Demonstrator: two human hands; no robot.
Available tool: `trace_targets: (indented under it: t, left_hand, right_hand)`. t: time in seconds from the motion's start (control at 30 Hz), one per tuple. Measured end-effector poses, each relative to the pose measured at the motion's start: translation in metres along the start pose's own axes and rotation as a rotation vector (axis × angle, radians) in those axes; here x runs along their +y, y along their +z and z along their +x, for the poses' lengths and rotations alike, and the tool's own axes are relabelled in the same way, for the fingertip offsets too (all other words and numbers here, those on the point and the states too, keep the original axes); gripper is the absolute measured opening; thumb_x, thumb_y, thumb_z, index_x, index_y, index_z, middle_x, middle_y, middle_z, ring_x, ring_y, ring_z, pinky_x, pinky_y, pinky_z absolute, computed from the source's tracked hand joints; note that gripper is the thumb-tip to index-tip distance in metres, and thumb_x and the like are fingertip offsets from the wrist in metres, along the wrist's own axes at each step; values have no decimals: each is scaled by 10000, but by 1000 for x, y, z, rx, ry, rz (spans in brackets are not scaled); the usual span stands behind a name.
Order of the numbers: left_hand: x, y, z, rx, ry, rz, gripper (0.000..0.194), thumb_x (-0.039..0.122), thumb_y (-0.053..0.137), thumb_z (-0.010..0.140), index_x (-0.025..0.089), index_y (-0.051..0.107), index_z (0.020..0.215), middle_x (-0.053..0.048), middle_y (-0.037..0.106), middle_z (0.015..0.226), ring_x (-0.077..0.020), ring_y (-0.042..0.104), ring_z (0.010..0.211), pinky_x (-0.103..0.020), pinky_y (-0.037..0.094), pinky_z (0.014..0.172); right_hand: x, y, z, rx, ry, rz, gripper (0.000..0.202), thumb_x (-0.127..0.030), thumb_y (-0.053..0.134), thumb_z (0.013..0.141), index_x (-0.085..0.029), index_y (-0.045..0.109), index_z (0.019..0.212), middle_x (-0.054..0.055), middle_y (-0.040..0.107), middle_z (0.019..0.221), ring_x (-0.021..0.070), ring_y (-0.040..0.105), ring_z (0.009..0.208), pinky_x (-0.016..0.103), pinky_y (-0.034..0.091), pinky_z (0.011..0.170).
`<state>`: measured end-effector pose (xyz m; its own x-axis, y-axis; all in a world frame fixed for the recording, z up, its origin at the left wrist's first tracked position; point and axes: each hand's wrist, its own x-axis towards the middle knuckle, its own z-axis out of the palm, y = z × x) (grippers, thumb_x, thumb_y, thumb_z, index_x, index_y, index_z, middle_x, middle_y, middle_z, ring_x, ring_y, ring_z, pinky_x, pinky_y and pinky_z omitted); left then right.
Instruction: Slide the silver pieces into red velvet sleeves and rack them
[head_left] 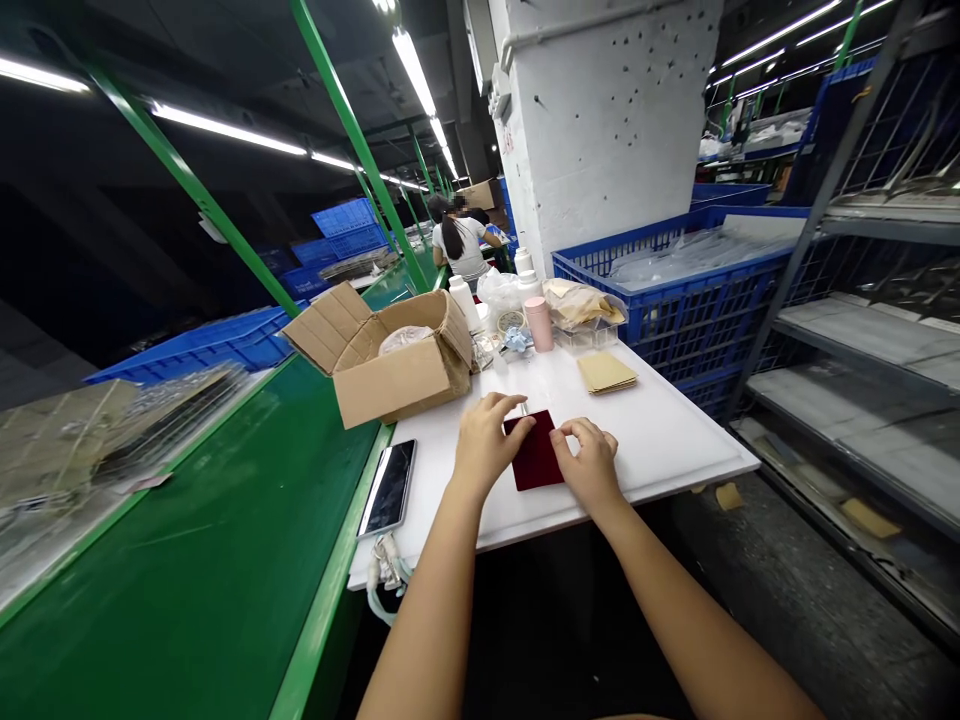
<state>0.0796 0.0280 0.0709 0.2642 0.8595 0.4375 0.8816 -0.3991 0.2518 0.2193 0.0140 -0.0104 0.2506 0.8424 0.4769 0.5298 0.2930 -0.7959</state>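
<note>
A flat, dark red velvet cloth lies on the white tabletop in front of me. At its upper left, my left hand curves its thumb and index finger in a loose pinch, the thumb over the cloth. A small shiny piece shows between these fingertips, too small to name. My right hand pinches at the cloth's right edge, thumb against index finger and the other fingers curled. Whether the cloth is a single layer or a pouch I cannot tell.
An open cardboard box stands at the left, a phone nearer me. Behind are a pink cup, white bottles and brown paper pieces. A green conveyor runs left; metal shelving stands right. A person sits farther off.
</note>
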Motion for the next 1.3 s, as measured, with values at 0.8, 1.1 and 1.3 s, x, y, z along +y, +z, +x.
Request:
trace_targets:
  t: [0.8, 1.1, 1.3]
  left_hand:
    - [-31, 20, -35, 454, -569, -592, 364, 479, 630, 664, 125, 565, 607, 9, 549, 565, -81, 501, 557, -187, 397, 581]
    - [-24, 50, -29, 218, -381, -696, 299, 419, 580, 725, 142, 527, 823, -8, 558, 766, -70, 497, 687, -186, 412, 675]
    - [-44, 53, -45, -61, -352, -823, 297, 380, 575, 741, 132, 543, 901, -33, 583, 835, -89, 523, 749, -214, 425, 723]
  right_hand:
    - [3, -33, -19, 138, 43, 287, 203, -334, 619, 742, -188, 537, 627, 62, 590, 989, 222, 531, 1020, 404, 362, 949]
    - [2, 23, 14, -17, -63, 53, 374, -387, 537, 780, -175, 455, 1077, 119, 521, 1144, 260, 449, 1107, 440, 344, 913]
    - [18, 12, 6, -212, -50, -84, 318, -390, 529, 771, -202, 484, 1024, 70, 574, 1059, 250, 487, 1039, 424, 328, 891]
